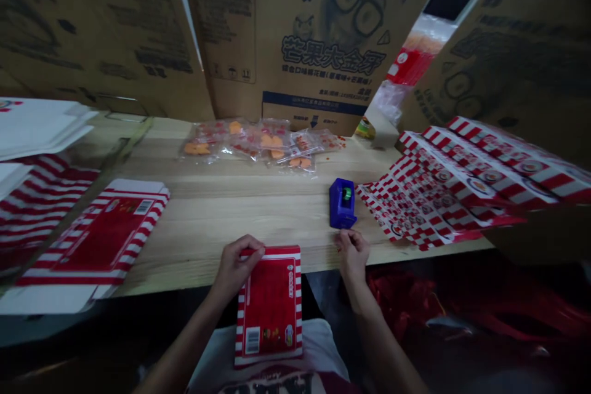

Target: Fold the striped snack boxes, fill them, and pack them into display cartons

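Okay, left hand (237,263) first: thumb and fingers closed in a pinch on the upper left corner of the red striped box (272,308), top end at the front edge of the tabletop (198,221), lower end over the lap. Probably light, thin card, stiffish along the folds but easy to dent across the big flat face. Maybe a bit slick if glossy. Best to grab by side edges or corners.

Next, right hand (354,253): fingers curled at the front of the blue tape dispenser (340,203), too dim to tell how tightly closed, or whether on any tape.

Now the murky bits. Far left, white card stack (37,126) cut off by the frame. Mid-back, clear packets (272,141), too glary to read. Back and inside of the red striped box: hidden, so full or empty, no clue. Further right, striped sheets (401,197) overlapping, count unclear.
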Demonstrator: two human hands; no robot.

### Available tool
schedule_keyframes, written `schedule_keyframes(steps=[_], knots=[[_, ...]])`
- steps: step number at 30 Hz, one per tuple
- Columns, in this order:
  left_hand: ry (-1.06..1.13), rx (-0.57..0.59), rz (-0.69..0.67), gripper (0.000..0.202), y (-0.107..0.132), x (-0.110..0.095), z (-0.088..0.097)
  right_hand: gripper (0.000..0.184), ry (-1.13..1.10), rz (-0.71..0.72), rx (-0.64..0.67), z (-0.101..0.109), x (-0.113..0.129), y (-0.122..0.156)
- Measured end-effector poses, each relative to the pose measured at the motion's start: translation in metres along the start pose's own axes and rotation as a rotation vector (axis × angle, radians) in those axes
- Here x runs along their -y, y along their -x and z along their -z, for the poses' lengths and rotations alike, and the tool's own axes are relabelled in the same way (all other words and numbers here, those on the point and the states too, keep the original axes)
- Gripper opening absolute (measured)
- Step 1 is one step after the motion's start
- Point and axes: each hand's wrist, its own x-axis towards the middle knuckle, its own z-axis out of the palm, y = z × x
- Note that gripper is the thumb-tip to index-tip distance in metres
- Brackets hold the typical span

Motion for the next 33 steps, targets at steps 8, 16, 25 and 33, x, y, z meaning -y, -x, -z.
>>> schedule_keyframes(steps=[8,16,25,33], knots=[[-0.026,0.086,0.02,0.014,-0.007,-0.014,-0.019,0.021,0.436,0.325,1.561,-0.072,0.116,-0.023],[-0.042,0.076,0.009,0.011,-0.008,-0.019,-0.023,0.01,0.916,0.568,1.958,-0.123,0.125,-0.018],[-0.069,0.072,0.024,0.011,-0.004,-0.022,-0.025,0.037,1.066,0.518,1.58,-0.106,0.125,-0.003],[-0.028,0.089,-0.08,0.012,0.002,-0.036,-0.022,0.05,0.338,-0.448,1.738,-0.089,0.072,-0.009]])
